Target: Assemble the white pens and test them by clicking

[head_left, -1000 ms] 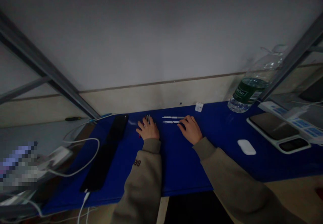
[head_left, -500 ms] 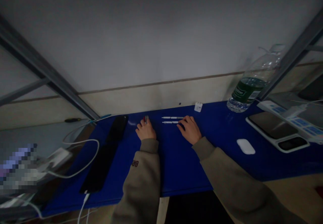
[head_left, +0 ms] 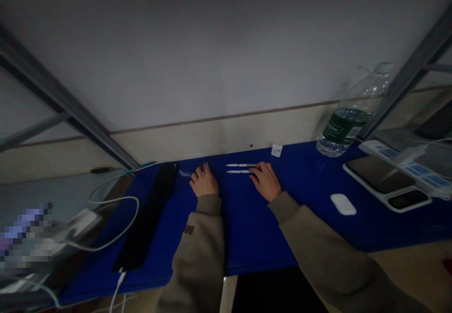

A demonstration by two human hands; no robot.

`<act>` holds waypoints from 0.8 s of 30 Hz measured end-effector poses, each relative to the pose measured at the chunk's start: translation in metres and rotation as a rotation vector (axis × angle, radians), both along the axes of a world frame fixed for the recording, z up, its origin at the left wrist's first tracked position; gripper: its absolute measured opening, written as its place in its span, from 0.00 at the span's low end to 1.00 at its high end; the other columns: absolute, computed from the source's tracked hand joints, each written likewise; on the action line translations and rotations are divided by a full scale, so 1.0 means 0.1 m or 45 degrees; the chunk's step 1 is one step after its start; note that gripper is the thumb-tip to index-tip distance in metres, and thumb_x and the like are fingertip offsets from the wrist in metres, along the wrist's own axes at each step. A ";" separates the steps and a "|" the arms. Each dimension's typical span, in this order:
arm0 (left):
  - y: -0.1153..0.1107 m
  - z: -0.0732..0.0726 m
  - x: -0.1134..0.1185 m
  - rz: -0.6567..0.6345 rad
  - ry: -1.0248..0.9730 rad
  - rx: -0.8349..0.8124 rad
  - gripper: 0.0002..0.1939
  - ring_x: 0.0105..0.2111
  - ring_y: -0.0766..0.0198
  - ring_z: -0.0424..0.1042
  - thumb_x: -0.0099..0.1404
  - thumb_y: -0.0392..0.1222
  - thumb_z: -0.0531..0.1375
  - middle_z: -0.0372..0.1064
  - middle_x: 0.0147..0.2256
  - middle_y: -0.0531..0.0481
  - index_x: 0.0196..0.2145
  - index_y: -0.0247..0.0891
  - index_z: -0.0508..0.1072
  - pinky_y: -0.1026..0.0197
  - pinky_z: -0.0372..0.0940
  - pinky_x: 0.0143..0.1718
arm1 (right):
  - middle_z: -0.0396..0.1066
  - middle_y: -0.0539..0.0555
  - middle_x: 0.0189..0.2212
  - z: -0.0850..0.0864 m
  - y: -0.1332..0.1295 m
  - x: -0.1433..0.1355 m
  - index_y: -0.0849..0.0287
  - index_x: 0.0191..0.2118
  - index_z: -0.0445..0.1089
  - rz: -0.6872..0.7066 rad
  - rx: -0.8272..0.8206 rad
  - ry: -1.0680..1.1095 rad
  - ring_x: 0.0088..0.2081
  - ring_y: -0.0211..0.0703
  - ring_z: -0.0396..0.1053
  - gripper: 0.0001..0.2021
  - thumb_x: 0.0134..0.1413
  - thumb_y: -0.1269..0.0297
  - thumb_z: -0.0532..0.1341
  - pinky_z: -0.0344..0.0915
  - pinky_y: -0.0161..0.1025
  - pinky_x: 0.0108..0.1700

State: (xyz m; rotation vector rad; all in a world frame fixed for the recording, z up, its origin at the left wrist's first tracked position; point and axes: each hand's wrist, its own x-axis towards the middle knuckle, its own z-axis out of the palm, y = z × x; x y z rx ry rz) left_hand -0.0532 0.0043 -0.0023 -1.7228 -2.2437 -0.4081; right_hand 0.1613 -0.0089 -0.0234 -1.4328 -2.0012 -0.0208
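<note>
Two slim white-and-silver pens (head_left: 237, 165) lie side by side on the blue tabletop (head_left: 247, 228), pointing left. My right hand (head_left: 266, 181) has its fingers and thumb curled over their right ends, which are hidden. To the left, my left hand (head_left: 205, 182) rests palm down on the table with its fingers bent. Slim things with a red and a silver tip (head_left: 204, 166) poke out beyond its fingers; the rest of them lies under the hand.
A black phone (head_left: 165, 179) and a larger dark flat device (head_left: 139, 237) with a white cable lie left. A white adapter (head_left: 277, 149), a large water bottle (head_left: 341, 127), a white earbud case (head_left: 343, 204) and a small scale (head_left: 384, 181) are on the right.
My right thumb has shifted very slightly by the pens. Otherwise both hands and the pens stay in place; the view has tilted a little.
</note>
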 end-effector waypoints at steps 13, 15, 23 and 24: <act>0.00 -0.10 0.37 -1.060 0.027 -0.046 0.15 0.48 0.55 0.58 0.65 0.49 0.54 0.65 0.47 0.47 0.47 0.46 0.70 0.53 0.56 0.44 | 0.65 0.58 0.41 0.02 0.00 -0.04 0.58 0.37 0.67 0.063 -0.070 -0.129 0.45 0.50 0.58 0.04 0.58 0.67 0.57 0.57 0.45 0.42; 0.01 -0.14 0.41 -1.058 0.059 -0.102 0.12 0.44 0.57 0.61 0.66 0.47 0.52 0.67 0.41 0.47 0.44 0.43 0.70 0.55 0.56 0.42 | 0.67 0.58 0.39 0.01 0.01 -0.06 0.59 0.39 0.67 0.092 -0.090 -0.154 0.45 0.49 0.59 0.05 0.59 0.67 0.55 0.57 0.45 0.42; 0.09 -0.11 0.32 -1.102 0.073 -0.134 0.15 0.36 0.61 0.65 0.69 0.47 0.48 0.69 0.34 0.48 0.45 0.43 0.71 0.60 0.57 0.38 | 0.68 0.56 0.37 -0.06 0.06 -0.03 0.58 0.46 0.66 0.273 -0.079 -0.221 0.41 0.45 0.63 0.11 0.62 0.70 0.50 0.60 0.41 0.43; 0.10 -0.10 0.30 -1.114 0.047 -0.153 0.15 0.36 0.62 0.66 0.69 0.47 0.48 0.69 0.34 0.48 0.45 0.43 0.72 0.60 0.57 0.38 | 0.68 0.55 0.35 -0.06 0.07 -0.02 0.58 0.45 0.67 0.296 -0.076 -0.223 0.40 0.44 0.63 0.11 0.62 0.69 0.51 0.61 0.40 0.42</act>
